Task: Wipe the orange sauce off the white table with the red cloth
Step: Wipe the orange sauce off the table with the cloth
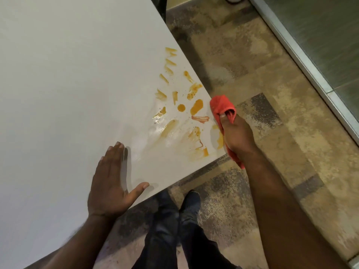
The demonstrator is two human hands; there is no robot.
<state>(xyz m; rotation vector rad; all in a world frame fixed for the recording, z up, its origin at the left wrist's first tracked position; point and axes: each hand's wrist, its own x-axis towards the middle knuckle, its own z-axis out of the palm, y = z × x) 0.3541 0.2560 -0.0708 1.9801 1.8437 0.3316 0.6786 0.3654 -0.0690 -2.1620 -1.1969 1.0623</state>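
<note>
**Wiping at the corner, most sauce left**

Right hand (238,136) closed around the red cloth (221,107), at the counter (58,74) corner by the right edge. Left hand (110,181) open and flat on the counter, empty, as support. Orange sauce (196,106) in many streaks and drops near the corner, some already smeared thin. Wiping step underway; next, probably cloth pressed flat and swept inward across the thick drops.

Red cloth (221,107) partly hidden under right hand (238,135).
</note>
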